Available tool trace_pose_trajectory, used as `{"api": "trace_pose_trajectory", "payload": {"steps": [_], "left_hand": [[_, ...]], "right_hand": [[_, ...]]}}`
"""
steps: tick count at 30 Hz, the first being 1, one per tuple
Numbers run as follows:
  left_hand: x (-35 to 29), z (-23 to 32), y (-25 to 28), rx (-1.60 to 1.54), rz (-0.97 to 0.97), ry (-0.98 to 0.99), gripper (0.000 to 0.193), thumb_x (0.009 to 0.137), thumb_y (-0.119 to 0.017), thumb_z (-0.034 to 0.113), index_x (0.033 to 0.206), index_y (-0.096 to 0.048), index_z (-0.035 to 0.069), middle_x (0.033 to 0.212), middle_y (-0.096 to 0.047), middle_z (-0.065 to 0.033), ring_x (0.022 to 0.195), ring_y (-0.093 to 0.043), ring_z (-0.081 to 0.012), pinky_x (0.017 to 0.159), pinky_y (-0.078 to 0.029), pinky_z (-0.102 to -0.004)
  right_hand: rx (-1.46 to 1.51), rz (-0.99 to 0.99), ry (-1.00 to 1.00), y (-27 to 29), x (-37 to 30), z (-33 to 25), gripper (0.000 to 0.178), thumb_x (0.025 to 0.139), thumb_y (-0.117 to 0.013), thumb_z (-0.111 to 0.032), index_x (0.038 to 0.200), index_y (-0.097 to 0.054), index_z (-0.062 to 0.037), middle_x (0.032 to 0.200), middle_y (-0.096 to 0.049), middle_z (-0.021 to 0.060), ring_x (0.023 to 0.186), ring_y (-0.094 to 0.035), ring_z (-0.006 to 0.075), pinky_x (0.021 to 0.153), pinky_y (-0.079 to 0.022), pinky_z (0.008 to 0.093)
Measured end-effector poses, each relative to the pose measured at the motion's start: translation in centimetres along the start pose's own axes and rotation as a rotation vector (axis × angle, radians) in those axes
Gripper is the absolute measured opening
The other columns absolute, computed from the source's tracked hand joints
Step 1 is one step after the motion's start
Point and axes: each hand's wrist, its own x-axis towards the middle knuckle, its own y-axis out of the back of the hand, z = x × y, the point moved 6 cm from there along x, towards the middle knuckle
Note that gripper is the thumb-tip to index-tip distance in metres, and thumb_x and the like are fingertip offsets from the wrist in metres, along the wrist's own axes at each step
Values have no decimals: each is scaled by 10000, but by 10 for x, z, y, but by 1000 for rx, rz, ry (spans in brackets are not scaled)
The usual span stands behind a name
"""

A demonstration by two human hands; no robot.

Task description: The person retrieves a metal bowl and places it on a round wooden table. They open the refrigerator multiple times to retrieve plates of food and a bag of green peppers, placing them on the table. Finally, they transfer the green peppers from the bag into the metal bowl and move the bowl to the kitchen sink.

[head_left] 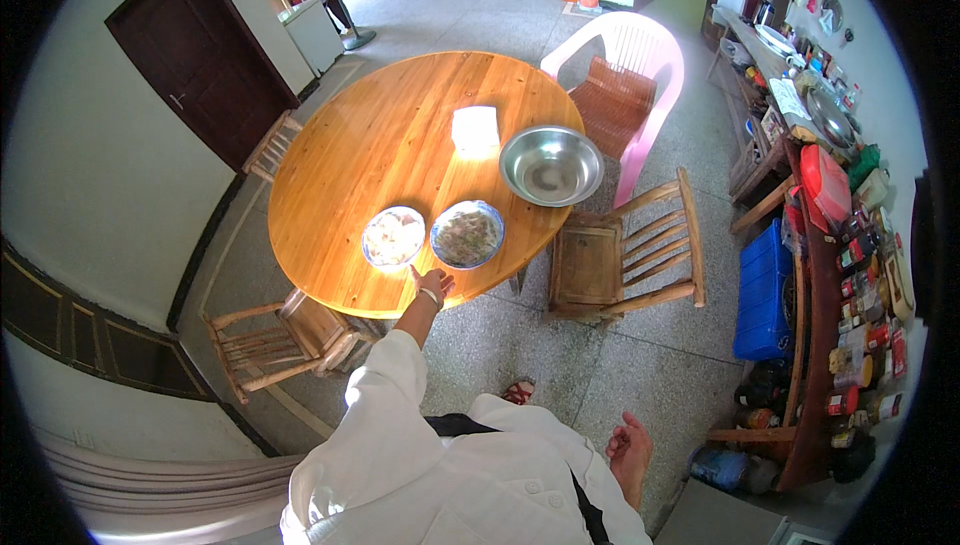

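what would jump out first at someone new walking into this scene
Probably the big round wooden table in the middle, with a shiny steel basin at its right edge. Near its closer edge sit two bowls, a left bowl and a right bowl, with the left hand reaching just below them. Beyond the basin, a pale pink chair also stands out.

- The left bowl [367, 245] and right bowl [498, 230] sit side by side near the front of the table [350, 155].
- Behind the right bowl, toward the right: the basin [550, 160].
- Before both bowls: the left hand [432, 285].
- Right of the table: a chair [585, 270].
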Motion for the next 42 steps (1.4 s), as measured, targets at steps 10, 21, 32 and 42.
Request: {"api": "trace_pose_trajectory", "payload": {"steps": [10,21,32,42], "left_hand": [[-10,-6,-2,16,-50,26,862,792,-462,-1,1310,126,357,983,-475,-191,783,-557,-300,614,-502,-404],[-46,-15,-22,193,-83,-2,484,848,-434,124,1287,-233,150,991,-522,-177,796,-575,-271,669,-514,-378],[-124,-105,-138,409,-655,149,856,784,-568,64,1346,16,342,943,-576,-108,740,-581,-201,643,-508,-345],[-90,-110,-98,416,-558,149,880,758,-570,38,1358,3,332,938,-558,-107,739,-582,-204,615,-514,-334]], "right_hand": [[-39,-12,-6,-1,-7,-4,350,813,-456,-104,1145,-446,5,679,-525,54,494,-456,113,395,-358,245],[-32,11,-1,2,-11,-5,352,811,-449,-83,1147,-442,21,680,-522,55,508,-457,116,415,-363,245],[-57,-2,3,-3,-9,0,357,814,-448,-85,1155,-439,20,680,-528,56,498,-454,112,400,-355,247],[-6,25,-19,12,-8,9,391,798,-459,-100,1167,-412,21,673,-517,59,498,-465,132,394,-360,264]]}}
